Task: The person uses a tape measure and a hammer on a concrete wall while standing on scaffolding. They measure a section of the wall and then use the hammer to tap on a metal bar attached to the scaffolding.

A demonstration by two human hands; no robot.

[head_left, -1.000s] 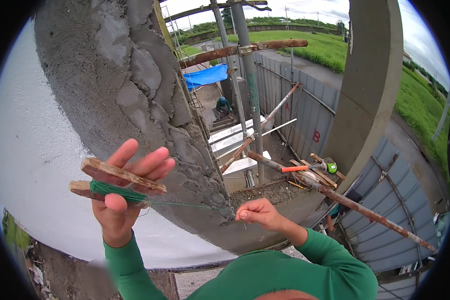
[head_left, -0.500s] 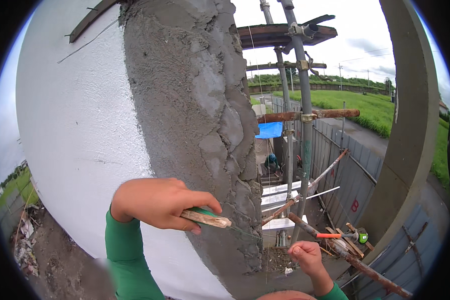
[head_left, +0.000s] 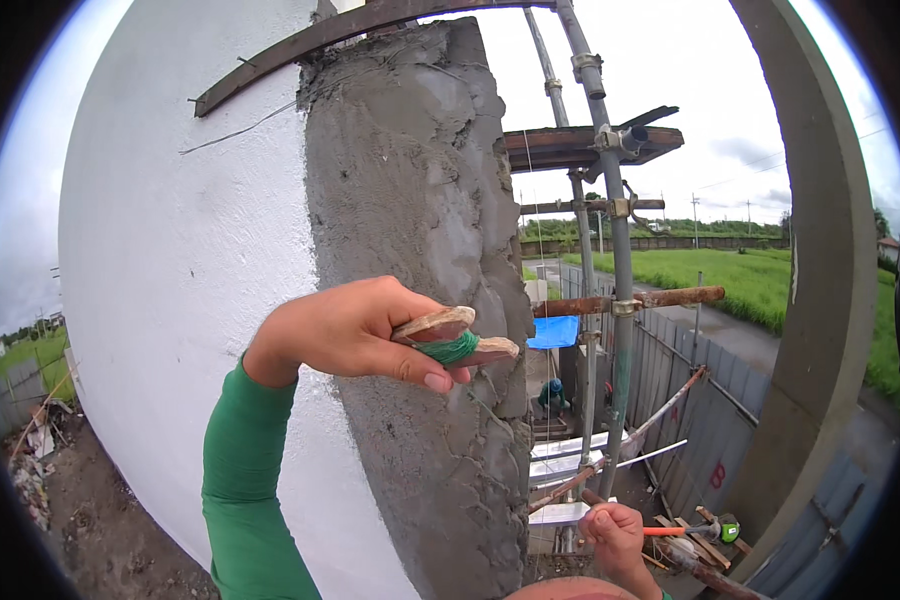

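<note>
My left hand [head_left: 355, 335] is raised in front of a rough grey mortar-covered wall edge [head_left: 420, 230] and grips a small wooden spool [head_left: 455, 338] wound with green string. A thin line runs down from the spool along the mortar face. My right hand [head_left: 618, 535] is low at the bottom of the view, fingers pinched together, apparently on the lower end of the line; the line itself is too thin to see there. Both arms wear green sleeves.
A smooth white wall [head_left: 180, 300] fills the left. Scaffold poles [head_left: 610, 260] with rusty clamps and a wooden plank stand right of the mortar edge. A grey concrete column [head_left: 815, 300] rises at right. Far below lie a blue tarp [head_left: 553, 332], planks and a metal fence.
My left hand has risen with the spool and closed around it against the mortar edge. My right hand has dropped lower. The view has tilted upward.
</note>
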